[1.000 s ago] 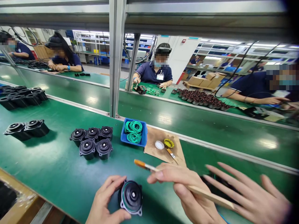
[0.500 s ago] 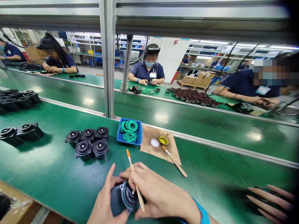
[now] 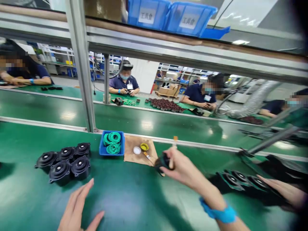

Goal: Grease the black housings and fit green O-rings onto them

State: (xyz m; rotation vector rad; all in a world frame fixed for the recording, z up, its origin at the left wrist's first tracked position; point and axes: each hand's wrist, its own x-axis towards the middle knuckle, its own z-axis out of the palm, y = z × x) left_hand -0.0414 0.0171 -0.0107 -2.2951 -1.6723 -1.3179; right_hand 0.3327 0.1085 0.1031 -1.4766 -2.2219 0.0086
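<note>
My left hand [image 3: 78, 205] is over the green bench, fingers and thumb spread, holding nothing. Raised to the right of centre, my right hand [image 3: 180, 164] grips a black round housing [image 3: 161, 161], which looks blurred and tilted. A thin brush [image 3: 175, 139] is also held in that hand, its orange bristle end pointing up above the knuckles. Several black housings [image 3: 60, 169] stand grouped on the bench, up and left of my left hand. Behind the held housing, a second brush [image 3: 147, 156] lies partly hidden on a brown cardboard sheet [image 3: 131, 155].
A blue bin [image 3: 102, 150] holds green rings [image 3: 113, 138]. On the cardboard sit a yellow-filled cap [image 3: 144, 147] and a white lid [image 3: 137, 150]. At right, another person's hand [image 3: 284, 189] touches a row of housings [image 3: 238, 178]. A metal post [image 3: 80, 64] rises behind the bench.
My right hand has lifted the housing from my left hand and carried it right and forward with the brush. My left hand has let go. The view has swung right.
</note>
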